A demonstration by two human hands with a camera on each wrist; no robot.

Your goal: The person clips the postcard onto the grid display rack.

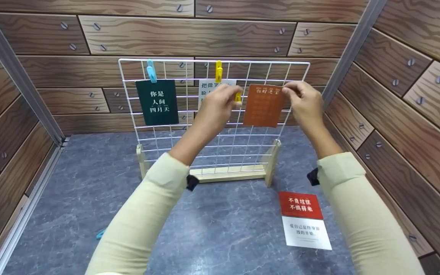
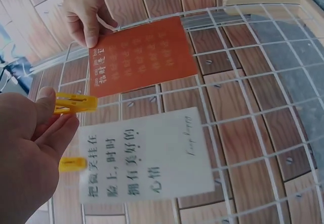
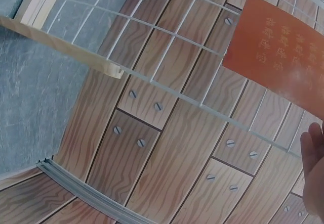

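My left hand [image 1: 217, 106] pinches a yellow clothespin [image 2: 76, 102] between thumb and fingers, close to the left edge of an orange card [image 1: 264, 107]. With thumb and fingertips, my right hand [image 1: 308, 103] holds that card by its upper right corner, in front of the white wire grid [image 1: 185, 60]. A white card [image 2: 147, 158] with dark writing hangs to the left, under another yellow clothespin [image 1: 219, 71]; my left hand covers part of it in the head view. Farther left, a dark green card [image 1: 157, 102] hangs below a blue clothespin [image 1: 151, 71].
The grid stands on a pale wooden base [image 1: 227, 174]. On the grey surface at the right lie a red card [image 1: 300, 205] and a white card [image 1: 307, 233]. A blue piece [image 1: 100, 234] shows beside my left sleeve. Wood-patterned walls [image 1: 243, 36] enclose the space.
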